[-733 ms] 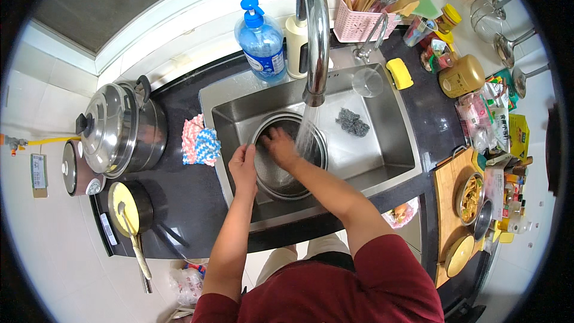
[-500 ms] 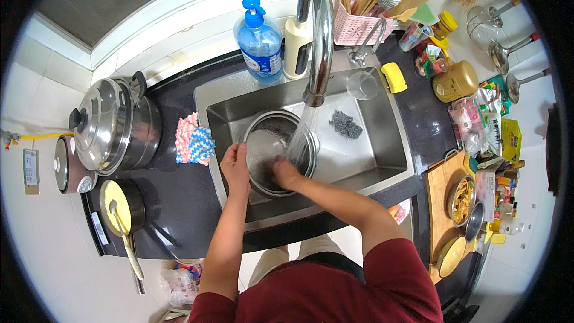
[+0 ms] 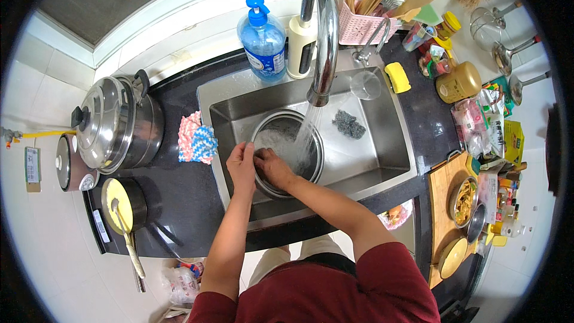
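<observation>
Your left hand (image 3: 242,164) has its grip clamped on the left rim of the metal pot (image 3: 302,164), which sits in the left of the sink (image 3: 373,149). Your right hand (image 3: 275,169) is inside, near that rim; I cannot tell its grip. Farther, a dark scourer (image 3: 349,124) lies right of the pot, and the faucet (image 3: 326,42) pours water (image 3: 308,125).

Room right of pot (image 3: 293,121), faucet (image 3: 327,42) above

A dark countertop (image 3: 179,194) is fitted with a sink (image 3: 382,146) in which a round vessel (image 3: 321,154) is seen; around the sink, a gold jar (image 3: 458,82) is set at two o'clock; a wooden board (image 3: 442,203) at four; a saucepan (image 3: 139,204) at eight; cloths (image 3: 197,139) and a lidded pot (image 3: 119,122) at nine.
</observation>
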`<act>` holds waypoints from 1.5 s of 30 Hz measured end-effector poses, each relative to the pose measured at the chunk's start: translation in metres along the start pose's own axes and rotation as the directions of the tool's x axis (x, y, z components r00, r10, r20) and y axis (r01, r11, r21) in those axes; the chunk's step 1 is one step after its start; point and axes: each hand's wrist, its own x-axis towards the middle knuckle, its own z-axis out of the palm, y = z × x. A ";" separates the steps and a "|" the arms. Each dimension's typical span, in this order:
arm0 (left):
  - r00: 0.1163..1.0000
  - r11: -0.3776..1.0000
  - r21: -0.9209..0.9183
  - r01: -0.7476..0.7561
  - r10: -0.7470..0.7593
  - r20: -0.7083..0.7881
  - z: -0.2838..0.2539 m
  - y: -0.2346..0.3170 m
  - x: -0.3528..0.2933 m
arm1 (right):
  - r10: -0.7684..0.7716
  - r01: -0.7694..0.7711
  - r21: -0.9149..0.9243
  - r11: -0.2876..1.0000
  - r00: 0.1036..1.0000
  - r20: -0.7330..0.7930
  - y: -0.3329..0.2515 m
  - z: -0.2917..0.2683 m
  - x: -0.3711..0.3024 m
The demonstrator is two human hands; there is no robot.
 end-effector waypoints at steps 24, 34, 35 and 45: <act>0.999 0.998 0.058 -0.031 0.032 -0.021 -0.021 0.008 0.003 | 0.292 -0.097 -0.341 0.935 0.755 0.587 0.035 -0.009 -0.016; 0.998 0.994 0.093 -0.053 0.051 0.021 -0.007 -0.002 0.004 | 0.269 -0.163 -0.214 0.963 0.588 0.763 0.016 0.012 -0.020; 0.997 0.991 0.115 -0.074 0.072 0.024 -0.005 -0.005 0.002 | 0.270 -0.315 -0.094 0.944 0.580 0.769 0.007 0.019 -0.012; 0.993 0.973 0.205 -0.110 0.115 -0.012 -0.005 -0.007 -0.015 | 0.802 0.281 0.765 -0.579 0.368 0.471 0.057 -0.047 0.046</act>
